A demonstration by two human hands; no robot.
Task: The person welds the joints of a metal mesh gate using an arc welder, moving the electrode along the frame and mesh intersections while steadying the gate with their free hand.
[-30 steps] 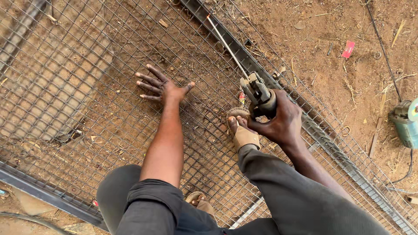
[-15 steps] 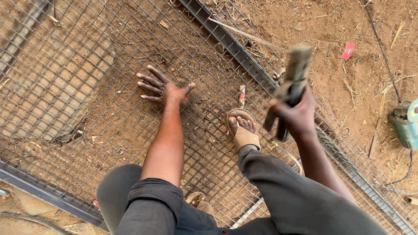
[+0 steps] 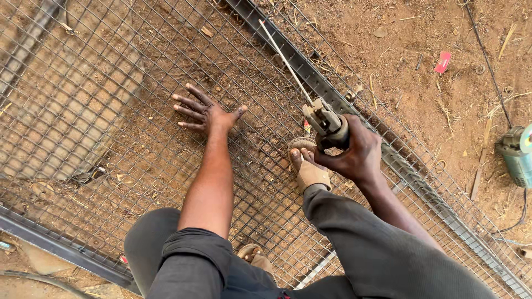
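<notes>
Right hand (image 3: 354, 155) swung back down, grip wrapped round the electrode holder (image 3: 328, 123), left hand (image 3: 208, 113) still splayed flat on mesh (image 3: 111, 111), red scrap (image 3: 443, 62) on dirt.

Bare reddish-brown dirt ground (image 3: 388, 50) in flat daylight, strewn with dry straw and twigs; beyond the fingers a red scrap (image 3: 443, 62) lies near a thin dark cable (image 3: 487, 66), and a teal power tool (image 3: 518, 155) rests at the edge
</notes>
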